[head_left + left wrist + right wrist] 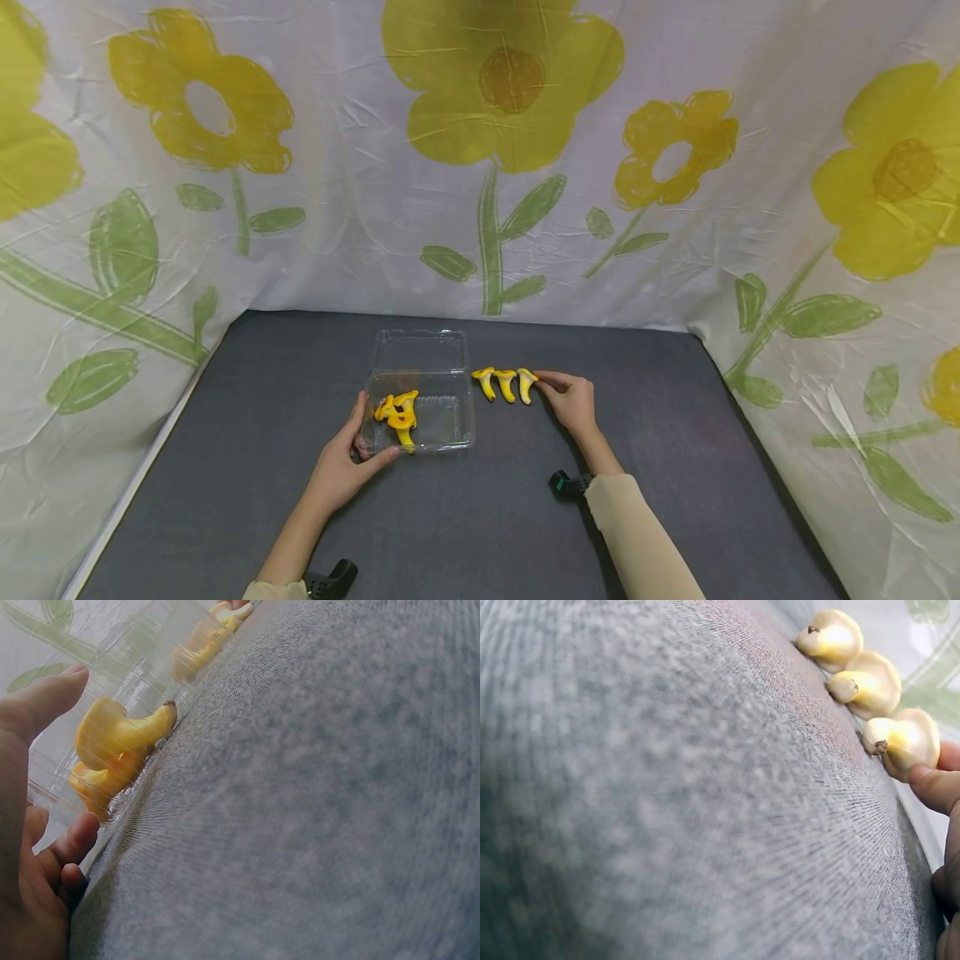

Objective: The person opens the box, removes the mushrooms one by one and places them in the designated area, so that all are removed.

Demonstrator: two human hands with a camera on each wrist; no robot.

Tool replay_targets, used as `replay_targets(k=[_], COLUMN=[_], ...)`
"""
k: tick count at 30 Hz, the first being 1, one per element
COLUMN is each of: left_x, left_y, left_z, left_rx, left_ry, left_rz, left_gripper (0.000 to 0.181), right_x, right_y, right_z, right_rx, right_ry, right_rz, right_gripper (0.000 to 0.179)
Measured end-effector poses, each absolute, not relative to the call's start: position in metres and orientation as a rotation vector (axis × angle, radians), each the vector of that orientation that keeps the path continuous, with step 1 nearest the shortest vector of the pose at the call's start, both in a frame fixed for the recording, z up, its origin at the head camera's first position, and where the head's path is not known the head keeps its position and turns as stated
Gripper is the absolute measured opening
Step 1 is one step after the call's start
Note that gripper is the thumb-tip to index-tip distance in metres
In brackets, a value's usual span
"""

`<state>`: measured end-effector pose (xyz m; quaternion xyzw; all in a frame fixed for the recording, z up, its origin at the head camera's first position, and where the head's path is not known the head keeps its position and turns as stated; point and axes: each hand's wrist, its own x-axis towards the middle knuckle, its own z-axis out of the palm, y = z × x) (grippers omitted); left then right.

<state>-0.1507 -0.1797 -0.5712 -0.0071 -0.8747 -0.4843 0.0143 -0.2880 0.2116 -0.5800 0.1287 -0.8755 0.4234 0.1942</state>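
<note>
A clear plastic clamshell box (pixel 442 425) lies with its lid (pixel 420 350) raised toward the back. My left hand (pixel 341 471) grips its front left corner, thumb at the front and fingers at the left side. Several yellow mushrooms (pixel 403 419) are bunched in the left half of the box; the left wrist view shows yellow mushrooms (pixel 124 735) through the clear wall. To the right of the box, three more stand in a row: a left mushroom (pixel 486 382), a middle one and a right mushroom (pixel 527 385). My right hand (pixel 573 404) pinches the right mushroom's cap (pixel 922 742) between thumb and finger.
A dark grey cloth-covered table (pixel 480 533) spreads under everything. Around its back and sides hangs a pale curtain (pixel 337 250) printed with yellow flowers. Each wrist wears a small black camera, such as the right wrist camera (pixel 567 485).
</note>
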Motion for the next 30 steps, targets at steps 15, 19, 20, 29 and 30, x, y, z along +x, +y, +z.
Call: replay_targets(k=[15, 19, 20, 29, 30], left_x=[-0.1509, -0.1505, -0.1507, -0.151, -0.151], left_y=[-0.1803, -0.1806, -0.1805, -0.1815, -0.1817], left_z=[-0.5703, -0.5707, -0.571, -0.5717, -0.5715], left_rx=[-0.031, -0.041, -0.042, -0.057, -0.056], left_ry=[-2.714, -2.705, -2.705, -2.707, -2.707], left_rz=[-1.522, -1.523, -1.521, -1.518, -1.519], left_gripper=[0.114, 0.113, 0.113, 0.112, 0.112], right_x=[-0.2871, -0.287, -0.287, -0.2856, -0.2854], right_y=[0.2119, 0.212, 0.2121, 0.2114, 0.2108], right_z=[-0.5788, -0.5784, -0.5783, -0.5778, -0.5776], right_rx=[0.365, 0.368, 0.369, 0.331, 0.319], right_ry=[-2.486, -2.489, -2.489, -2.489, -2.488], right_rz=[1.217, 1.226, 1.229, 1.244, 1.248], right_gripper=[0.018, 0.018, 0.018, 0.02, 0.02])
